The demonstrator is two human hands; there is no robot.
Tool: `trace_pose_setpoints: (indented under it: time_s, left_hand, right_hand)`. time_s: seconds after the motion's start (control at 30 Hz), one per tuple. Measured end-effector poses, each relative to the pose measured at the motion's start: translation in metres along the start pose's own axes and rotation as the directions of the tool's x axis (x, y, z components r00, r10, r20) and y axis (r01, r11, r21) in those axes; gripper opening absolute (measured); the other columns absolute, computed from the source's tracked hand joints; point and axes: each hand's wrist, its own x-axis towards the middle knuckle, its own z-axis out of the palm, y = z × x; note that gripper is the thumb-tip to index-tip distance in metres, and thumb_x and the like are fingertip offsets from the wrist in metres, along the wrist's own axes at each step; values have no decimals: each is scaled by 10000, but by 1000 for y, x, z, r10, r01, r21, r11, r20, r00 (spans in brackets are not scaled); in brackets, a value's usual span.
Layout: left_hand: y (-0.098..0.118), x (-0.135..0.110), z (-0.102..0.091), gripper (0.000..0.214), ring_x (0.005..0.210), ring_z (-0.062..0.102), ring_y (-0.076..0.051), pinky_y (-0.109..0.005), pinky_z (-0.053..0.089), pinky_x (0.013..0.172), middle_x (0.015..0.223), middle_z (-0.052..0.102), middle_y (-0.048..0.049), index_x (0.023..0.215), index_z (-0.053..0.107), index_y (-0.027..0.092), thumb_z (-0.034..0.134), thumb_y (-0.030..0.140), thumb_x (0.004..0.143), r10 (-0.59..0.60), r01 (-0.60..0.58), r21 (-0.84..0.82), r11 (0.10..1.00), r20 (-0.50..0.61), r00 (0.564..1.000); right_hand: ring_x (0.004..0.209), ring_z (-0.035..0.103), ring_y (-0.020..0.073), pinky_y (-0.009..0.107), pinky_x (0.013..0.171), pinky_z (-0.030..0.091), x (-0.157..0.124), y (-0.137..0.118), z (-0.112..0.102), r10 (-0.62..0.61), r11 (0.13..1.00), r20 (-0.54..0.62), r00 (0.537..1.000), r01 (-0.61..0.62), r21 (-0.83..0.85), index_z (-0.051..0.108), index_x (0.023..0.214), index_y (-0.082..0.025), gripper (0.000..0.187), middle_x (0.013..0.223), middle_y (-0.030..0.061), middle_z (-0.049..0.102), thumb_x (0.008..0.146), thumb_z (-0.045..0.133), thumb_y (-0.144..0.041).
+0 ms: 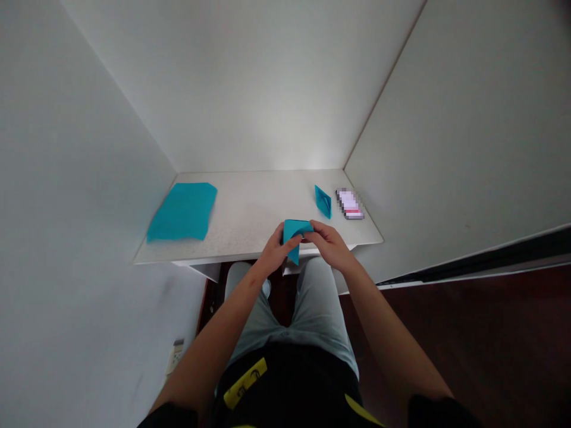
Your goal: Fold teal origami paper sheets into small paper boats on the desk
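Between my two hands is a folded piece of blue paper (292,229), held up at the front edge of the white desk. My left hand (277,249) grips its left side, thumb across the front. On the right side, my right hand (328,241) pinches the upper right corner, with the thumb bent in toward the middle. A pointed flap of the paper hangs down between the hands. Beyond my right hand a folded blue paper boat (323,202) lies on the desk.
The white desk (250,208) sits in a nook between walls. Blue paper sheets (182,211) lie at its left end. A phone (350,203), its screen blurred, lies at the right end. A wall socket (175,356) is low on the left.
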Motion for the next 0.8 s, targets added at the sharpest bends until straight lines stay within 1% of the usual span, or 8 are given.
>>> trace_pose_setpoints:
  time_s: [0.13, 0.27, 0.47, 0.5, 0.6, 0.67, 0.73, 0.8]
  left_hand:
    - [-2, 0, -5, 781, 1075, 742, -306, -448, 583, 985, 1209, 779, -129, 1299, 677, 177, 874, 713, 765, -73, 92, -112, 989, 160, 984]
    - [2, -2, -8, 764, 1107, 724, -304, -451, 565, 1021, 1231, 774, -120, 1289, 701, 181, 896, 683, 749, -60, 77, -85, 993, 189, 980]
    - [20, 3, -14, 621, 1027, 681, -267, -411, 555, 954, 1137, 743, -87, 1255, 682, 177, 904, 529, 793, -17, 7, 278, 960, 32, 999]
    - [23, 4, -16, 600, 1025, 676, -266, -409, 553, 954, 1131, 739, -81, 1251, 683, 180, 892, 525, 807, -15, 0, 310, 951, 44, 999]
    - [31, 4, -19, 587, 1055, 674, -269, -407, 549, 974, 1172, 726, -83, 1275, 683, 187, 856, 545, 843, -63, 5, 319, 948, 173, 983]
    - [33, 0, -17, 771, 1084, 668, -269, -397, 546, 975, 1294, 682, -108, 1400, 616, 191, 911, 537, 778, -64, -3, 349, 937, 181, 981]
    - [34, -6, -11, 1062, 1040, 663, -243, -374, 549, 918, 1405, 604, -138, 1561, 447, 205, 974, 490, 684, -21, -21, 409, 912, 98, 995]
    - [35, -12, -3, 1195, 955, 653, -198, -346, 540, 848, 1451, 541, -151, 1630, 281, 232, 967, 426, 671, 35, -34, 436, 900, 6, 999]
  right_hand:
    - [778, 653, 197, 371, 802, 598, 0, -7, -2, 51, 988, 30, 998, -55, 145, 703, 796, -236, 189, 767, -8, 672, 872, 664, -405]
    - [790, 675, 205, 379, 793, 612, 0, -14, -6, 76, 970, 84, 994, -93, 225, 732, 828, -229, 233, 793, 7, 697, 853, 655, -446]
    - [823, 608, 191, 339, 807, 524, 3, -17, -19, -80, 994, -16, 997, 79, -80, 688, 759, -224, 165, 820, 1, 651, 847, 638, -354]
    - [817, 601, 190, 339, 807, 511, 3, -17, -21, -89, 990, -19, 996, 87, -109, 684, 764, -223, 160, 814, -3, 647, 850, 628, -346]
    - [790, 589, 183, 334, 786, 496, 5, -17, -24, -70, 987, -36, 997, 64, -146, 671, 762, -219, 173, 790, -10, 645, 868, 608, -340]
    - [767, 582, 179, 328, 769, 500, 6, -17, -22, -48, 988, -54, 997, 40, -149, 664, 743, -218, 181, 755, -15, 635, 870, 610, -336]
    - [754, 588, 178, 329, 767, 519, 6, -17, -18, -27, 994, -81, 996, 18, -110, 658, 728, -220, 184, 720, -19, 624, 865, 611, -334]
    - [761, 614, 181, 340, 792, 554, 7, -17, -13, -4, 1000, -109, 994, 2, -20, 654, 723, -223, 179, 709, -19, 627, 853, 611, -338]
